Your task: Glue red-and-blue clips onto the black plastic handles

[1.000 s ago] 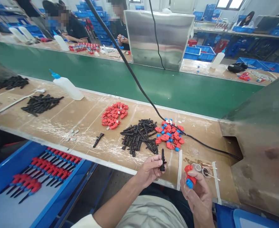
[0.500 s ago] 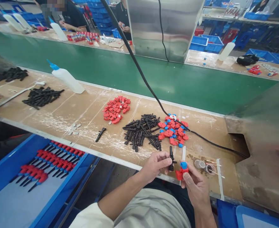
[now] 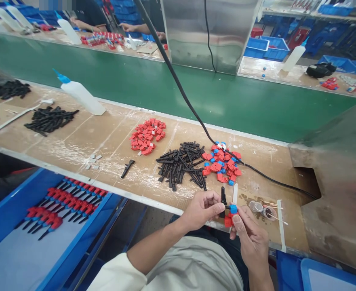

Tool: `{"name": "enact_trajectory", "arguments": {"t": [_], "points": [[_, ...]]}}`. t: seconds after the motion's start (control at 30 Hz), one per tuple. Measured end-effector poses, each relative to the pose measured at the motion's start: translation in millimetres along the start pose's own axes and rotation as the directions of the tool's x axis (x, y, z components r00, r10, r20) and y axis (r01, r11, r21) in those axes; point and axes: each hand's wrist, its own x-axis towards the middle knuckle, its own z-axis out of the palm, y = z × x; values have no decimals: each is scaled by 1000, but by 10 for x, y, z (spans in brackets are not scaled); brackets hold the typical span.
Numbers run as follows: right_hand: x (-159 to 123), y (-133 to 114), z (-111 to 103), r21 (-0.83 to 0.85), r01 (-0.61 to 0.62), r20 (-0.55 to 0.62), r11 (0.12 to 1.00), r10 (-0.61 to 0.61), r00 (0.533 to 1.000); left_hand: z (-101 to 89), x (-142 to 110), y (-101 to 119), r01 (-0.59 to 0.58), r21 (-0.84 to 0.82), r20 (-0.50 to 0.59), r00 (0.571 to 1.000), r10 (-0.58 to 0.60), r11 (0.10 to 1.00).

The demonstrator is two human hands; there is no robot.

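My left hand (image 3: 201,209) pinches a black plastic stick (image 3: 223,198) held upright at the near edge of the wooden bench (image 3: 105,141). My right hand (image 3: 250,238) grips a red and blue cap piece (image 3: 230,215) pressed against the stick's lower end. Just beyond the hands lie a pile of black sticks (image 3: 180,163) and a pile of red and blue caps (image 3: 223,163). A pile of plain red pieces (image 3: 146,135) lies further left.
A blue tray (image 3: 20,246) at lower left holds several assembled red-headed sticks (image 3: 62,204). A black cable (image 3: 196,117) crosses the bench and the green conveyor belt (image 3: 165,93). A white squeeze bottle (image 3: 79,95) lies left; small dishes with swabs (image 3: 264,210) right. Other people's hands work across the belt.
My right hand brought the red and blue cap leftward and up to the black stick; both hands came together. The view tilted down slightly.
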Motion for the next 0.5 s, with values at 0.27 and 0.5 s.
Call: {"name": "enact_trajectory", "arguments": {"t": [0.27,0.5], "points": [[26,-214,84,-168,220,2,961,-223,975,24,-35,44,-85,73,14,996,84,994],[35,-256,106,-171,237,50,956,-231,972,5,-11,40,-108,117,25,994,105,987]]}}
